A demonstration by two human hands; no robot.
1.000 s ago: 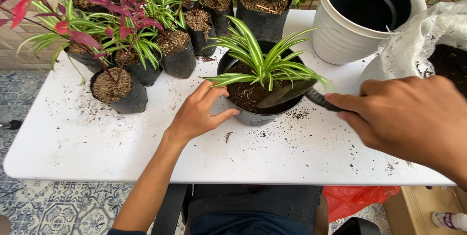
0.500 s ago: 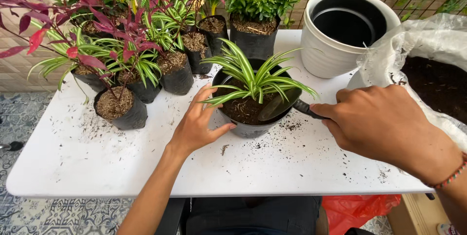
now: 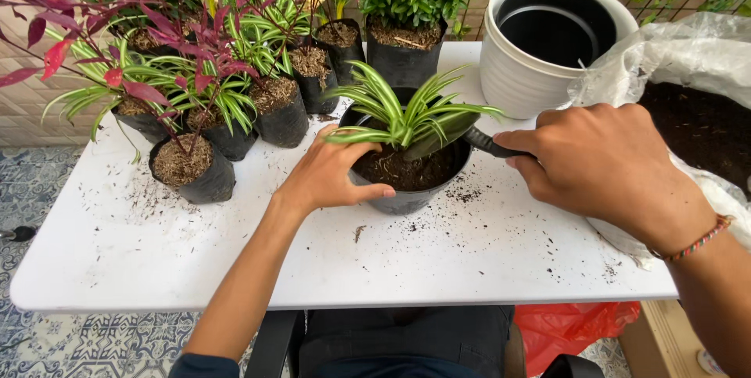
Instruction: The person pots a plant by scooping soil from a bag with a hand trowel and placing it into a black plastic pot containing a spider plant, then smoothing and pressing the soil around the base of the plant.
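Observation:
A black round pot (image 3: 407, 199) with dark soil and a green-and-white striped plant (image 3: 411, 112) stands mid-table. My left hand (image 3: 328, 174) wraps the pot's left side, thumb along its front wall. My right hand (image 3: 606, 163) grips the dark handle of a small trowel (image 3: 485, 142); its green blade reaches into the pot beside the plant, partly hidden by leaves.
Several black nursery bags with red-leaved and striped plants (image 3: 195, 167) crowd the back left of the white table (image 3: 235, 268). A white ribbed pot (image 3: 540, 65) stands at back right. A plastic bag of soil (image 3: 688, 104) lies at right. Soil crumbs dot the table.
My left hand has closed in from beside the pot to clasp its left wall. My right hand has drawn the trowel slightly nearer the pot's rim. The camera has tilted down.

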